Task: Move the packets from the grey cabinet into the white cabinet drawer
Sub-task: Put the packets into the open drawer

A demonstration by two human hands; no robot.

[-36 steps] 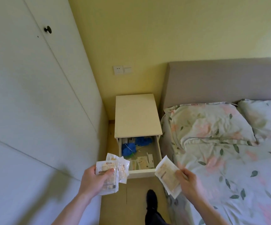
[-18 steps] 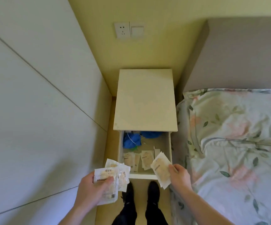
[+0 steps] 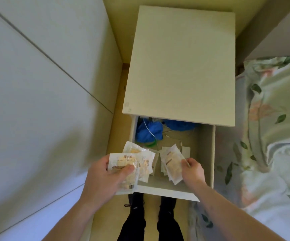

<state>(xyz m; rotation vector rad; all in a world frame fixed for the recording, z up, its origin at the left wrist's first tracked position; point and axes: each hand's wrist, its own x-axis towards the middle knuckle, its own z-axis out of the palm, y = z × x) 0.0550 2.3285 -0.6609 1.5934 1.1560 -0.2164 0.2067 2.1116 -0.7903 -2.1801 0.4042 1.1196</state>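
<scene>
Your L hand (image 3: pixel 104 176) grips a fanned stack (image 3: pixel 128 164) of clear packets w/ tan contents, thumb pressed across the front one, fingers curled behind; the stack sits over the drawer's (image 3: pixel 166 189) front-left corner, partly outside the rim. Your R hand (image 3: pixel 193 170) pinches a single packet (image 3: pixel 171 162) by its right edge, fingers curled round it, holding it tilted inside the drawer's opening near the front; can't tell if it touches the drawer floor. The drawer is pulled out from under the top of the white cabinet (image 3: pixel 180 63) & is open. More loose packets (image 3: pixel 184 150) lie flat on the drawer floor btwn & behind your hands. At the drawer's back sits blue crumpled fabric (image 3: pixel 147 133) w/ a thin white cord (image 3: pixel 149 130) over it, plus something small & green (image 3: pixel 150 145) just in front, too hidden to ID. Your feet in dark shoes (image 3: pixel 135 199) stand just below the drawer front. A floral-print bed (image 3: pixel 271 119) runs along the right, pale panels (image 3: pixel 36 84) on the left.
</scene>
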